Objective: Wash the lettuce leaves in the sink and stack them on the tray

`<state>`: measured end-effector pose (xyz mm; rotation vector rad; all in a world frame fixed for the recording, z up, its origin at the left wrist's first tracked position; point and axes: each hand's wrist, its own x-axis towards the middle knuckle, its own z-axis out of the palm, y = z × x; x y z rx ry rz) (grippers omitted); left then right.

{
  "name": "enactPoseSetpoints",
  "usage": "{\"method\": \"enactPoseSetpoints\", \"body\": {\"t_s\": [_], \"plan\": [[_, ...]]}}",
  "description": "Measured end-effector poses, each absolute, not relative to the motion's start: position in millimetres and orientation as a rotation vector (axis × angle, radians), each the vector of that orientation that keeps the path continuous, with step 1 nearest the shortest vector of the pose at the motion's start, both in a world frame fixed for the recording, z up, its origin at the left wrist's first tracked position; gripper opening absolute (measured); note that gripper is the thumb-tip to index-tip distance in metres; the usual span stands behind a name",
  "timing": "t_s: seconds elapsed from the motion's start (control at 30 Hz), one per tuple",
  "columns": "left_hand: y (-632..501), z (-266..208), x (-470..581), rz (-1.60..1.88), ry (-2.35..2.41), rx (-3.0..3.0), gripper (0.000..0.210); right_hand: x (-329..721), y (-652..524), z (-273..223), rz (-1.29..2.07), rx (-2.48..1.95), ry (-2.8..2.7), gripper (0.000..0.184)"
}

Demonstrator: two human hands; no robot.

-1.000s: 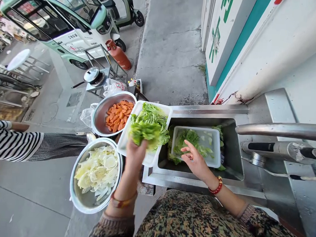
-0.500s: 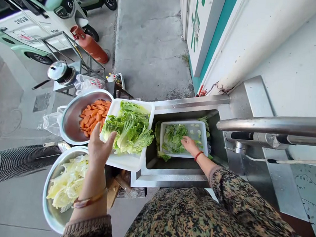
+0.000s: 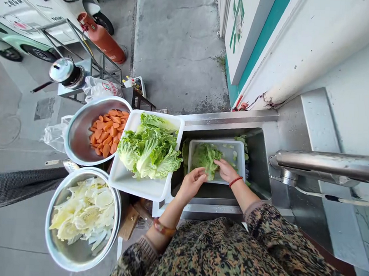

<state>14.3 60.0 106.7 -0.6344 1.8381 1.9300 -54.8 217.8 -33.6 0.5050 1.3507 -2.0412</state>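
Note:
In the head view, a white basin (image 3: 189, 175) of water stands in the sink with green cabbage leaves (image 3: 206, 155) in it. My right hand (image 3: 226, 171) pinches a leaf at the middle of this basin. At the basin's near left edge is my left hand (image 3: 193, 183), thumb and fingers slightly apart, with nothing visible between them. Left of the sink, a white tray (image 3: 149, 189) bears a heap of leafy cabbage (image 3: 151, 150).
The metal sink (image 3: 218, 202) has a faucet (image 3: 319, 163) on its right. A bowl of sliced carrots (image 3: 109, 132) and a bowl of pale chopped cabbage (image 3: 84, 215) stand at left. Beyond are a pot (image 3: 61, 69) on a burner and a red gas cylinder (image 3: 104, 39).
My left hand has moved right, from beside the white tray to the basin in the sink. My right hand stays over the basin, and the leaves there have shifted. The view has moved slightly.

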Motion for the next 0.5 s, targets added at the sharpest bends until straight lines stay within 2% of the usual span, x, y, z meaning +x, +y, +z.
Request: {"method": "enactPoseSetpoints", "body": {"t_s": [0.13,0.23,0.33,0.43,0.5], "plan": [[64,64,6,1.902,1.758,-0.885,0.037,-41,245,-4,-2.133,0.404,1.099,0.034],[70,58,1,1.93,1.522,-0.72,0.046,-36,248,11,-2.166,0.353,1.146,0.032],[75,60,-3,1.95,1.566,-0.705,0.045,-37,251,13,-2.147,0.312,1.308,0.033],[74,62,-7,1.95,1.77,-0.756,0.036,-42,260,8,-2.017,0.369,1.531,0.046],[72,62,-9,1.928,1.81,-0.803,0.037,-44,264,6,-1.919,0.525,1.747,0.059]]}}
